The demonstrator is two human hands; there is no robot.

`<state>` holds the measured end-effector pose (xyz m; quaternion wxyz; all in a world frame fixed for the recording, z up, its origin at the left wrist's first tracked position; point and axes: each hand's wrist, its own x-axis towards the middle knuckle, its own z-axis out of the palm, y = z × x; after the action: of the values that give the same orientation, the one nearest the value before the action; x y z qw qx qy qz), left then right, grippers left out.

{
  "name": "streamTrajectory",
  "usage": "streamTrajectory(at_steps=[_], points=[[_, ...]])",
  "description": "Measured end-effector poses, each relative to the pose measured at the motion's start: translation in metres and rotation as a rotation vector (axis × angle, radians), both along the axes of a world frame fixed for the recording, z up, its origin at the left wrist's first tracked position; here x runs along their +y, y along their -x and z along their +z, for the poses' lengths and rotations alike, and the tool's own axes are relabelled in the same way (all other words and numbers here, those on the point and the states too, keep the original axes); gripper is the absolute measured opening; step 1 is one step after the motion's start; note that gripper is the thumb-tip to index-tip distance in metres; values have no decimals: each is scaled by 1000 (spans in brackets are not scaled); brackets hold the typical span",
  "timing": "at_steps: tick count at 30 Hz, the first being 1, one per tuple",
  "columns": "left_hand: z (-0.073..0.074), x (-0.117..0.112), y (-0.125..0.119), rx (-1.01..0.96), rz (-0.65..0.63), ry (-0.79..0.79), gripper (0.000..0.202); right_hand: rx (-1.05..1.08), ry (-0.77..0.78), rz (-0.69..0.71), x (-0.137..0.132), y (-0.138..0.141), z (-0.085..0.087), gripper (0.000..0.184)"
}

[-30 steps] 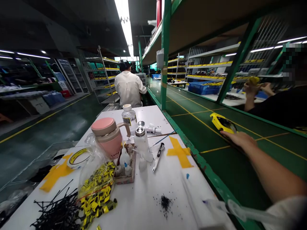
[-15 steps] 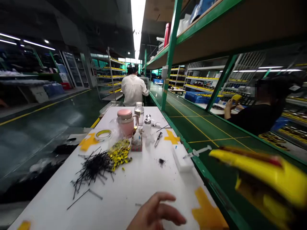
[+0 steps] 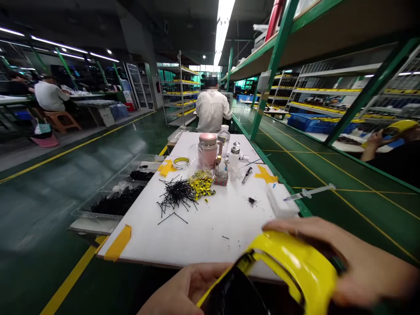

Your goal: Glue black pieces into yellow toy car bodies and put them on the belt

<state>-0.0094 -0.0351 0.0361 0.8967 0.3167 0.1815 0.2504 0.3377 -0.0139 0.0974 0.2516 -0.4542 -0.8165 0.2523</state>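
Head view — yellow shell [image 3: 303, 262] tilted — heading and long axis unclear

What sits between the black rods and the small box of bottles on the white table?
In the head view, small yellow-and-black pieces lie heaped between the rods and the box.

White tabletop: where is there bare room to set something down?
Mainly near-left, bordered by the orange tape strip and thin black rods; another patch lies between the small yellow-black pieces and fine black specks. Crowded: around the pink lidded mug.
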Motion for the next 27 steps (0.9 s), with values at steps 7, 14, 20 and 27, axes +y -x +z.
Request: streamTrajectory(at_steps=[7, 14, 20, 27], points=[[-10, 35, -16, 219, 575, -134, 95, 131, -482, -569, 60, 21, -19, 34], [-35, 60, -55, 459, 627, -219, 93, 695, -823, -1119, 57, -33, -71, 37], [-17, 64, -21, 1032, 425, -816, 68, 704, -486, -921, 89, -33, -89, 47], [12, 75, -14, 1101, 106, -1887, 57, 487, -418, -866, 107, -19, -79, 26]])
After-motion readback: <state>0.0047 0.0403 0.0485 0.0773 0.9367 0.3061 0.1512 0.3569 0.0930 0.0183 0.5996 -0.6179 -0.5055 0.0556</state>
